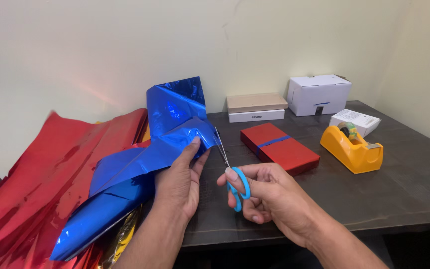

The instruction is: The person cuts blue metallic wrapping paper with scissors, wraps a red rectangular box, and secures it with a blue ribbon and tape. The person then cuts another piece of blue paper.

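Dark table (399, 199): blue foil (145, 159), scissors (232, 179) in hands.

Quantities: one blue foil sheet (145, 164); one pair of scissors (232, 174); one red wrapped box (279, 148), 12 o'clock of scissors; one yellow tape dispenser (353, 148); four plain boxes, 12–2 o'clock.

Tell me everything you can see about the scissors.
The scissors have light blue plastic handle loops and slim silvery metal blades. The right hand grips them, fingers through the loops, above the dark table's front part. The blades point up and away, tips at the edge of the shiny blue foil sheet that the left hand holds. The blades look nearly closed.
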